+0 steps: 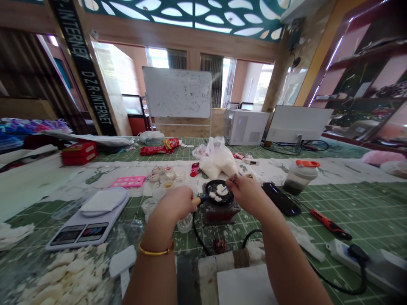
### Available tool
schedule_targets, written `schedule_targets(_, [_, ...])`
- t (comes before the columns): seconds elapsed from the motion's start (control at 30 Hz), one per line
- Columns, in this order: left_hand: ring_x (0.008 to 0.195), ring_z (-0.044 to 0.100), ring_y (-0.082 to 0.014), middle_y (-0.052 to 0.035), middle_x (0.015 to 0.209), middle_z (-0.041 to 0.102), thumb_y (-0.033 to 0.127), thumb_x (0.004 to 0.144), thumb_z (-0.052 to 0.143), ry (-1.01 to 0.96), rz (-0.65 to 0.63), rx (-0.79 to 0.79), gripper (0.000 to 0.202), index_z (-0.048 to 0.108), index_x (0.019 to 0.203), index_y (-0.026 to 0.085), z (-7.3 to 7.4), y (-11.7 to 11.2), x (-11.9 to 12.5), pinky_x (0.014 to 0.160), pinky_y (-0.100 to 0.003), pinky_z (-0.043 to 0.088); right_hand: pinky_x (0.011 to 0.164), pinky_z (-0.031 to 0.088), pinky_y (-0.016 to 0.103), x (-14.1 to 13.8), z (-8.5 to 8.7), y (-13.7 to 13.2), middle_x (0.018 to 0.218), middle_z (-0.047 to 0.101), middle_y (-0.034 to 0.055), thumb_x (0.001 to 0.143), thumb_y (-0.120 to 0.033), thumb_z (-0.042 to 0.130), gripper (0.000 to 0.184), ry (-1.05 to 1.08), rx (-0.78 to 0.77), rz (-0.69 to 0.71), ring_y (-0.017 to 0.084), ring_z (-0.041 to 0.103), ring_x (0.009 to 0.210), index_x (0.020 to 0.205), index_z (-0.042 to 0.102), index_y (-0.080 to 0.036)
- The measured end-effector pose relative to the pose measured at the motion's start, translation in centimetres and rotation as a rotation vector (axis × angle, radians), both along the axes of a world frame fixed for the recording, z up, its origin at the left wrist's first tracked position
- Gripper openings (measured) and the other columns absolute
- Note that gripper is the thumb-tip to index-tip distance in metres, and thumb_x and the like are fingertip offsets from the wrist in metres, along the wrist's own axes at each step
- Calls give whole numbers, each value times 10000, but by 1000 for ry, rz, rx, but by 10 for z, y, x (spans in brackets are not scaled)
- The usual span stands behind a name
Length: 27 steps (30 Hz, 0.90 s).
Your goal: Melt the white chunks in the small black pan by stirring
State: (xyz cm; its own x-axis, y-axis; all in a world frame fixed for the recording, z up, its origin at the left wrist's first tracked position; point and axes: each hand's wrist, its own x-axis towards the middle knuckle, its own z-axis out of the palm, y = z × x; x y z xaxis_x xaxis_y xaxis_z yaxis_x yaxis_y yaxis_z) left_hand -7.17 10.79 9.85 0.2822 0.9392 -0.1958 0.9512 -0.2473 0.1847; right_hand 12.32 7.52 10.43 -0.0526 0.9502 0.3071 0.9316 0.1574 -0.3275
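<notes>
My left hand (pixel 178 201) is closed around the wooden handle (pixel 199 200) of a small black frying pan (pixel 208 186). The pan rests over a small dark red burner (pixel 219 214). White lumps (pixel 221 189) lie inside it, some melted-looking and some in pieces. From the right, my right hand (pixel 246 190) pinches a thin stick-like tool whose bluish tip (pixel 225 189) reaches into the white stuff. The fingers cover most of this tool, so its kind is unclear.
Left stand a kitchen scale (pixel 104 207), a pink mould (pixel 129 181), small clear cups (pixel 149 205) and cream-coloured chunks (pixel 63 275). Behind the pan sits a plastic bag (pixel 216 159) of white material. Right lie a phone (pixel 281 199), lidded jar (pixel 300 178), screwdriver (pixel 330 224) and power strip (pixel 349 262). Black cables cross the table.
</notes>
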Motion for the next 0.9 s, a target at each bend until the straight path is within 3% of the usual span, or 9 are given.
schedule_targets(0.17, [607,562,-170,-54,710,663,330,668,544,-2,-7,13,205,672,758,197,0,-1,-2,489,-251,304,605,327,242,0,-2,-1,706,632,31,869,-313,376,245,32,-2,84,151,553,673,762,566,-202])
schedule_targets(0.33, [627,575,-170,-52,723,669,329,672,550,-19,-1,9,206,674,776,201,1,-3,0,489,-245,305,609,324,256,-1,-2,0,688,624,49,858,-291,387,228,-14,-4,9,171,551,681,763,564,-184])
schedule_targets(0.5, [656,593,-188,-53,744,674,331,640,588,-7,19,10,209,670,788,208,0,-1,3,488,-250,310,613,331,242,-2,-3,2,715,639,28,870,-318,369,255,48,1,95,153,560,684,770,571,-201])
schedule_targets(0.63, [660,598,-187,-52,750,675,310,640,589,-13,10,2,199,669,789,206,0,-1,2,481,-248,308,608,325,254,-3,-3,4,711,636,56,858,-287,385,234,-5,3,-2,173,563,699,778,578,-182])
schedule_targets(0.8, [668,600,-188,-54,751,678,314,649,595,-1,12,20,203,676,802,207,0,-2,1,499,-249,324,620,339,234,-3,-3,4,736,649,33,867,-305,380,248,65,15,104,146,565,690,790,588,-194])
schedule_targets(0.9, [676,598,-182,-57,777,685,323,652,589,-9,10,13,231,679,832,208,1,-2,1,513,-242,335,637,343,246,-3,-3,5,751,653,59,863,-278,384,251,40,13,33,163,573,717,782,598,-173])
